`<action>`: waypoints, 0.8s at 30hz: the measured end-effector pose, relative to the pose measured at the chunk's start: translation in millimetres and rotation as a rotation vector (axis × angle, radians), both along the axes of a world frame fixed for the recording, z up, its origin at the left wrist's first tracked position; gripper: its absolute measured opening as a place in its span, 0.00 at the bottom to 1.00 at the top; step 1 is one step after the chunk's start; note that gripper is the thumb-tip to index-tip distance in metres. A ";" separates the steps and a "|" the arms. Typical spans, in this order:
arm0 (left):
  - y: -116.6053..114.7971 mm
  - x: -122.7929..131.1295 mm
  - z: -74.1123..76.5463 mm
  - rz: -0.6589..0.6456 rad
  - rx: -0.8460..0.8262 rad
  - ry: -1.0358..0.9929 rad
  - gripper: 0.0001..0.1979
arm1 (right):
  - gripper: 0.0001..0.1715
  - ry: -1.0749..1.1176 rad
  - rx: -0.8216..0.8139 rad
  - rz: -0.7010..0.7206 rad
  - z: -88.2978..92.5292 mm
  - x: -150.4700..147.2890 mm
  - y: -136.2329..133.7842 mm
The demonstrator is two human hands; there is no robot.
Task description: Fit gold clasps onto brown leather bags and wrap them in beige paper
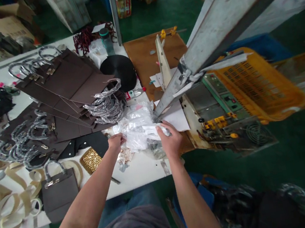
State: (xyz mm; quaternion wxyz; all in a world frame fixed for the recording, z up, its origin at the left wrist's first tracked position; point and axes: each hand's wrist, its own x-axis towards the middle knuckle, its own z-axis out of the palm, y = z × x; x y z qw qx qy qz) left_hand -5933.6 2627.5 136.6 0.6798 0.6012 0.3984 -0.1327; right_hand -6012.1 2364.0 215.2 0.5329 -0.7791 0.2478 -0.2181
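Both of my hands are at a heap of clear plastic bags (135,126) on the white table. The fingers of my left hand (116,141) are closed at the heap's left edge; what they pinch is too small to make out. On the right side, my right hand (170,138) is wrapped round a folded white plastic bag (153,130). Left of my left hand sits a small box of gold metal fittings (90,160). Behind it lie stacked dark brown bag panels (69,81) with plastic-wrapped handles (106,107).
A slanting metal post (202,44) rises just beyond my right hand. To the right are a machine with a green control panel (221,89) and a yellow crate (260,81). Tape rolls (10,205) and a small dark handbag (60,192) lie at left. A bottle (106,42) stands behind.
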 end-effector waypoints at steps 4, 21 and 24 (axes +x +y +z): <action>2.3 2.4 3.3 -0.058 0.010 0.018 0.14 | 0.23 -0.092 0.222 -0.298 11.0 -51.3 -14.7; 197.4 -119.2 -34.6 -1.212 0.516 -0.677 0.19 | 0.12 0.034 -0.178 0.075 -232.4 -215.5 142.7; 254.8 -177.7 -89.7 -1.557 0.537 -0.899 0.44 | 0.16 0.035 -0.221 0.029 -249.1 -225.6 144.5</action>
